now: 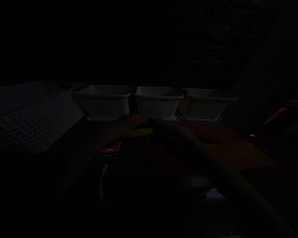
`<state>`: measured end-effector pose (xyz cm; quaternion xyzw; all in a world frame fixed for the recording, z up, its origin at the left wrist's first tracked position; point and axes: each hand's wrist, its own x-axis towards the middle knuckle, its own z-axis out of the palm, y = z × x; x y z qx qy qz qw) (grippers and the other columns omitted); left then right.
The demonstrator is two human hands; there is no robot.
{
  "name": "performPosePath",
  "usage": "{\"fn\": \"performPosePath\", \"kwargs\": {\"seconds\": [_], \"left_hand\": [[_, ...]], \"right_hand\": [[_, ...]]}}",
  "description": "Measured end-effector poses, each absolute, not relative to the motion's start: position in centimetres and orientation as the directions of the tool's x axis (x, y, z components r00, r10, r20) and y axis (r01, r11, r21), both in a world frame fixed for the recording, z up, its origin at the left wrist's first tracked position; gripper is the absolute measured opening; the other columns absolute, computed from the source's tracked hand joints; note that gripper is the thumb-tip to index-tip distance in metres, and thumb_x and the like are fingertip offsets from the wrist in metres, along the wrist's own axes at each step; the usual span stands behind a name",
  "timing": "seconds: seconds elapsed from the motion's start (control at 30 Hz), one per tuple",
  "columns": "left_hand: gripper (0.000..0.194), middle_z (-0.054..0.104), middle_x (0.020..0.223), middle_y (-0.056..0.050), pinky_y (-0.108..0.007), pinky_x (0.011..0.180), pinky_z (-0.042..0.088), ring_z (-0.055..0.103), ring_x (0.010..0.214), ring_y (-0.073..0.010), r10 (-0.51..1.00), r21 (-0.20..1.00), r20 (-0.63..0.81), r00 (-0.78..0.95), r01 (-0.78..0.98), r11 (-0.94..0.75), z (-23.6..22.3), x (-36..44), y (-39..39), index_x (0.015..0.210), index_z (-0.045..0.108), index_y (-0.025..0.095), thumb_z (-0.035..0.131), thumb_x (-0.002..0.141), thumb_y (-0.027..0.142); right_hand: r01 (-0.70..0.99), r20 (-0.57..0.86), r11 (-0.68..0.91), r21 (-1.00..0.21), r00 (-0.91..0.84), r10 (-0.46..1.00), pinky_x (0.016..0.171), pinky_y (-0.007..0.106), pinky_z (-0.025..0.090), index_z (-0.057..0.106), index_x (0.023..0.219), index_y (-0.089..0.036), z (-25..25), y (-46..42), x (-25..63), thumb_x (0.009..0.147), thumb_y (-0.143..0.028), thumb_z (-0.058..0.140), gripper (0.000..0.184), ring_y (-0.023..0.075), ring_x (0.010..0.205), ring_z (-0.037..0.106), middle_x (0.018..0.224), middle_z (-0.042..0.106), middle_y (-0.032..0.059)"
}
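The scene is very dark. My left hand (125,127) and my right hand (167,129) meet at the middle of a brown table (213,132), just in front of three white tubs. Between the hands shows a small yellow-green thing (144,130); both hands touch or close round it, but the fingers are too dim to read. A phone (109,151) with a lit red screen lies just under my left wrist, with a cable (101,185) running toward me.
Three white rectangular tubs (104,100) (157,100) (203,102) stand in a row at the table's far edge. A white perforated panel or crate (27,112) lies at the left. Dim shapes sit at the right edge (283,114).
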<state>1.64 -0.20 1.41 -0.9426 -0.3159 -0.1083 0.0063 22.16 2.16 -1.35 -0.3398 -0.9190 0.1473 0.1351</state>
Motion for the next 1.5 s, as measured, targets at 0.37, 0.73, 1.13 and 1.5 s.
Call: {"fn": "performPosePath", "kwargs": {"seconds": [0.37, 0.73, 1.13, 1.5], "left_hand": [[0.066, 0.049, 0.131, -0.008, -0.029, 0.088, 0.041, 0.052, 0.111, -0.0211, 0.612, 0.219, 0.154, 0.776, 0.577, -0.787, 0.4, 0.8, 0.5, 0.133, 0.035, 0.024, 0.058, 0.077, 0.05], [0.079, 0.034, 0.141, -0.011, -0.034, 0.101, 0.032, 0.037, 0.126, -0.0254, 0.591, 0.022, 0.221, 0.776, 0.602, -0.798, -0.4, 1.4, 0.3, 0.136, 0.031, 0.021, 0.055, 0.073, 0.062], [0.052, 0.048, 0.131, -0.005, -0.026, 0.091, 0.04, 0.051, 0.114, -0.0181, 0.52, 0.084, 0.208, 0.829, 0.514, -0.853, 0.3, 1.5, 0.5, 0.128, 0.041, 0.024, 0.057, 0.079, 0.031], [0.037, 0.066, 0.104, -0.004, -0.025, 0.071, 0.043, 0.062, 0.086, -0.0178, 0.679, 0.127, 0.088, 0.729, 0.668, -0.733, 1.7, 1.8, -0.8, 0.116, 0.057, 0.026, 0.048, 0.085, 0.042]], "right_hand": [[0.593, 0.159, 0.717, -0.366, -0.72, 0.676, 0.09, 0.035, 0.043, 0.047, 0.123, -0.012, 0.4, 0.7, 22.2, 0.065, -0.035, 0.073, 0.068, 0.0223, 0.107, 0.055, 0.119, 0.057, 0.0143], [0.568, 0.189, 0.723, -0.394, -0.719, 0.668, 0.091, 0.046, 0.043, 0.047, 0.122, -0.016, 1.0, -0.9, 22.2, 0.086, -0.033, 0.052, 0.041, 0.0223, 0.11, 0.05, 0.125, 0.048, 0.0102], [0.507, 0.052, 0.602, -0.617, -0.737, 0.674, 0.092, 0.033, 0.045, 0.035, 0.134, -0.014, 0.7, 1.0, 22.9, 0.073, -0.044, 0.064, 0.074, 0.0187, 0.108, 0.054, 0.128, 0.05, 0.0132], [0.568, 0.14, 0.674, -0.472, -0.707, 0.693, 0.072, 0.025, 0.046, 0.059, 0.109, -0.016, 1.5, 0.9, 23.2, 0.077, -0.051, 0.056, 0.048, 0.0146, 0.087, 0.06, 0.103, 0.064, 0.0079]]}}
